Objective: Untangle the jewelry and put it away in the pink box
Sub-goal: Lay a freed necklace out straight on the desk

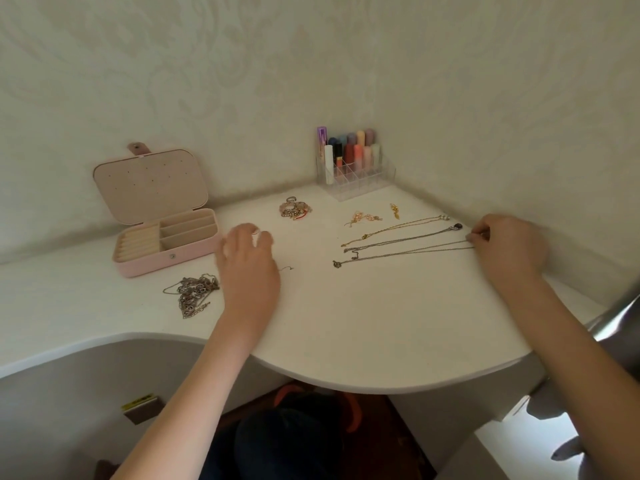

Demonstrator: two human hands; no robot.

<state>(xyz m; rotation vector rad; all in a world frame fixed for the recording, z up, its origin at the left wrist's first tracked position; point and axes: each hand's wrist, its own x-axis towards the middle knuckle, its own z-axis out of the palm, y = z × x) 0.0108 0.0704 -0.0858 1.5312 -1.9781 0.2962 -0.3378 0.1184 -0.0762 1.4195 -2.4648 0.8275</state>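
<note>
The right hand (509,247) pinches one end of a silver chain (408,252) stretched toward the left hand (247,261), which hovers loosely curled, holding nothing I can make out. The pink box (166,251) sits open just beyond the left hand. One careless drag — that chain could snag the neighbouring necklaces (398,232) and re-knot.

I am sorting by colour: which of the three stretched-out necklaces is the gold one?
The gold necklace, the farthest from the person; the two silver chains lie nearer, and the right hand pinches the nearest.
</note>
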